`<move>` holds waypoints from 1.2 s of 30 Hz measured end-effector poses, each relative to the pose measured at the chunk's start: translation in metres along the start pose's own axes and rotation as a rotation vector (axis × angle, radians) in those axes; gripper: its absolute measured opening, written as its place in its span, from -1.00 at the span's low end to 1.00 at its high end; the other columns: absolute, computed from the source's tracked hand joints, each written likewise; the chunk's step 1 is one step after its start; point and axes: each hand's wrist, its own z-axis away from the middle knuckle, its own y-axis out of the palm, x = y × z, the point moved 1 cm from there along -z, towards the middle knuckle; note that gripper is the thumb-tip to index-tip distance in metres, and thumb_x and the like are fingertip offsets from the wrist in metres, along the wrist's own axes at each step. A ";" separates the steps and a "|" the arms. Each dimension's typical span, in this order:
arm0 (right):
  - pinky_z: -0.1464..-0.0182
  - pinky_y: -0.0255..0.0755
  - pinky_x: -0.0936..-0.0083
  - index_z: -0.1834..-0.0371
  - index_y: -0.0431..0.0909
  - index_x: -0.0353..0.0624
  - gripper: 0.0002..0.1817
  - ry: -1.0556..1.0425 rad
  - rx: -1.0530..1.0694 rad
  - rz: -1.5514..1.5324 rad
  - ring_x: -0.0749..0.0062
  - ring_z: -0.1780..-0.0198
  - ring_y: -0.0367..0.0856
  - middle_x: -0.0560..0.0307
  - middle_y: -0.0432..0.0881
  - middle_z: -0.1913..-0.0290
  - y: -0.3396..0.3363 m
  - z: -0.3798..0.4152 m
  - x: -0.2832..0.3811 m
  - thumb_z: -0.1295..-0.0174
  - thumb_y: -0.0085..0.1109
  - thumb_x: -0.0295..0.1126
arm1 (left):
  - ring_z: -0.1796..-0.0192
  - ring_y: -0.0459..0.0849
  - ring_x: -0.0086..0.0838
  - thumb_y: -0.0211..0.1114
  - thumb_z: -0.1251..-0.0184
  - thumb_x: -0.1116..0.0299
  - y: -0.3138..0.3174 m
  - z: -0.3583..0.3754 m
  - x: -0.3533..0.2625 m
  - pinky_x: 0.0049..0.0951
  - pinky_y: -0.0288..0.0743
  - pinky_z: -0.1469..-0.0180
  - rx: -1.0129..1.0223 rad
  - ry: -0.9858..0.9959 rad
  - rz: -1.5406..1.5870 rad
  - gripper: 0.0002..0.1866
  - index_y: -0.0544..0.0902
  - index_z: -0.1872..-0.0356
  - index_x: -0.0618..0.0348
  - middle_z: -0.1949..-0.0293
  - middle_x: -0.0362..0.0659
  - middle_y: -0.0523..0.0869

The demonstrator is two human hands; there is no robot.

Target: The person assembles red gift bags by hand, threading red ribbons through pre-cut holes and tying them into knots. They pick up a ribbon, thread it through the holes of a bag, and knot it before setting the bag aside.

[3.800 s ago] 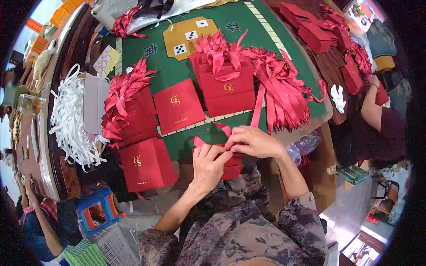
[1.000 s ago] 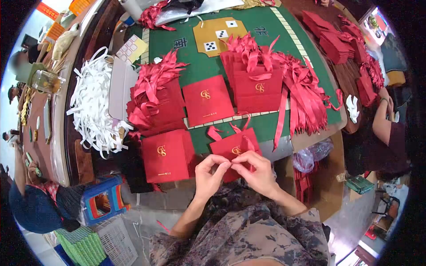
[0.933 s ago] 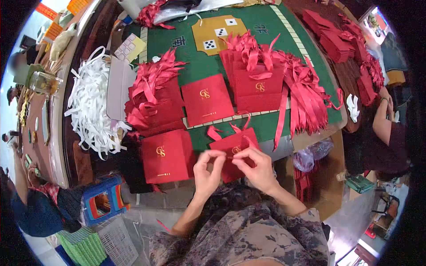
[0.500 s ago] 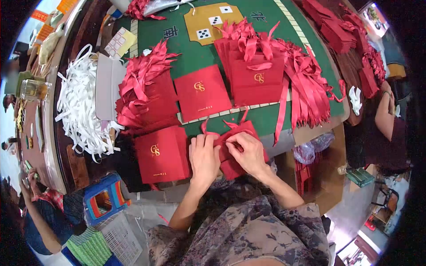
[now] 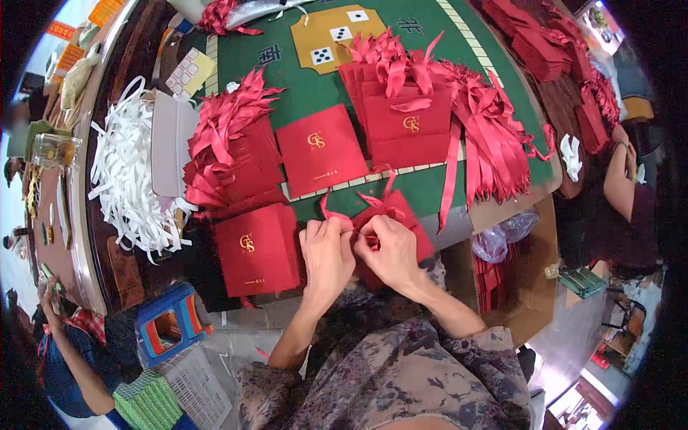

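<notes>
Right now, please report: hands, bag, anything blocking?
Left hand, right hand: both at bag, grip unclear. Bag partly covered. Stack beside left hand, apparently not blocking.

Red bags (image 5: 320,156) lettered in gold, pinkish-red ribbons (image 5: 496,147), a green tabletop (image 5: 297,89) bearing a mustard panel (image 5: 311,34) of white, black-pipped dice (image 5: 322,56), cream-blocked border (image 5: 467,36), white paper-like strips (image 5: 129,172), pale grey box (image 5: 169,159), tan-and-dark camouflage clothing (image 5: 401,369), blue stool (image 5: 148,342) with orange and red.
</notes>
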 end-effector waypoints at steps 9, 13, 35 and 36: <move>0.30 0.46 0.27 0.40 0.51 -0.18 -0.78 -0.082 -0.148 -0.020 0.13 0.37 0.62 0.08 0.59 0.43 0.003 0.006 -0.002 0.06 0.39 -0.57 | 0.14 0.58 -0.06 0.27 -0.31 0.55 -0.003 -0.001 0.000 -0.14 0.46 0.05 0.037 -0.034 0.203 -0.94 0.59 0.24 0.22 0.24 -0.06 0.73; 0.29 0.42 0.25 0.41 0.48 -0.15 -0.77 -0.387 -0.190 0.131 0.14 0.37 0.57 0.10 0.53 0.43 0.004 0.004 -0.014 0.08 0.39 -0.55 | 0.18 0.57 -0.02 0.24 -0.30 0.57 -0.005 -0.005 0.002 -0.13 0.46 0.07 0.059 -0.027 0.251 -0.93 0.56 0.24 0.24 0.26 0.00 0.71; 0.16 0.51 0.25 0.26 0.56 -0.19 -0.83 -0.228 0.011 -0.087 0.06 0.23 0.63 0.04 0.59 0.33 -0.012 0.002 -0.017 -0.12 0.37 -0.48 | 0.17 0.64 -0.18 0.29 -0.35 0.53 0.002 -0.004 0.003 -0.23 0.56 0.09 0.083 -0.092 0.256 -0.93 0.65 0.20 0.24 0.27 -0.08 0.76; 0.16 0.51 0.25 0.26 0.56 -0.19 -0.83 -0.229 0.011 -0.088 0.06 0.23 0.63 0.04 0.59 0.33 -0.012 0.003 -0.017 -0.12 0.37 -0.48 | 0.17 0.64 -0.14 0.29 -0.33 0.53 0.002 -0.004 0.002 -0.20 0.54 0.10 0.062 -0.080 0.263 -0.93 0.66 0.21 0.22 0.27 -0.07 0.76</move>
